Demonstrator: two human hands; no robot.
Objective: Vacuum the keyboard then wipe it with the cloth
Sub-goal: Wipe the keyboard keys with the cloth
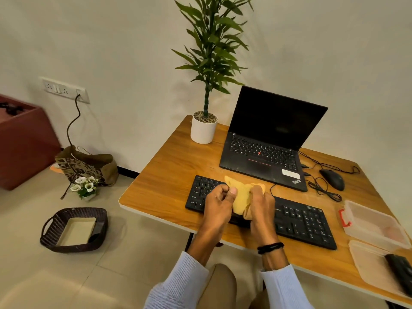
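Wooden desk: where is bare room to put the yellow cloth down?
Widest patch: left part of the wooden desk, bordered by the round white plant pot, the black laptop and the left end of the black keyboard. A narrower strip runs between the keyboard and the near edge. The right side is crowded: black mouse, black cables, clear plastic containers.

Keyboard (301, 221) middle hidden behind cloth (240, 197); black object (401, 272) cropped at edge.

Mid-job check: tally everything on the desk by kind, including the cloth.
Laptop: 1
Keyboard: 1
Mouse: 1
Potted plant: 1
Clear plastic containers or lids: 2
Yellow cloth, held by left hand and right hand: 1
Black device at the frame edge: 1
Total: 8
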